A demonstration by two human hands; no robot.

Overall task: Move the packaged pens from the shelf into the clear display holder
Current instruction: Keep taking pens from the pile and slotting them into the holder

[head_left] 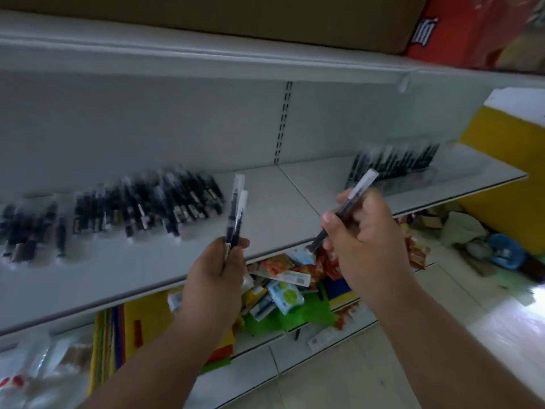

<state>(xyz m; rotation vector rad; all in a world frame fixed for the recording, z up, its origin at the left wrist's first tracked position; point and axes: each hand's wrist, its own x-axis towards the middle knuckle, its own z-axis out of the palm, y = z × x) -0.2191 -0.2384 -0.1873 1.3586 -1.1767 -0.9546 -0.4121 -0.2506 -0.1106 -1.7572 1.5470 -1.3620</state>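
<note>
- Left hand (pixel 219 268): at 6 o'clock in the view, raised in front of the shelf edge; fingers curled together round the lower ends of two packaged pens (pixel 236 214), which stand nearly upright, clear sleeve tops at 12 o'clock, dark barrels below.
- Right hand (pixel 364 231): at 4 o'clock from centre, apart from the left hand; thumb and curled fingers pinch a single packaged pen (pixel 345 206) at mid-length. This pen lies tilted, clear capped end toward 1 o'clock, dark tip toward 7 o'clock.
- White shelf (pixel 265 219): metal board running across the view, sloping down toward 8 o'clock because of the camera tilt.
- Loose packaged pens (pixel 141 205): a heap lying flat on the shelf at 9 o'clock, dark barrels in clear sleeves, blurred; a second clump lies farther toward the left edge.
- Clear display holder (pixel 392 166): stands on the shelf at 2 o'clock, behind the right hand, with a row of dark pens upright inside; details blurred.
- Lower shelf (pixel 295 329): at 6 o'clock beneath the hands, bearing assorted coloured packets (pixel 284 290) and yellow and green sheets.
- Cardboard box (pixel 206 16): on the top shelf at 12 o'clock, a red package just beside it at 1 o'clock.
</note>
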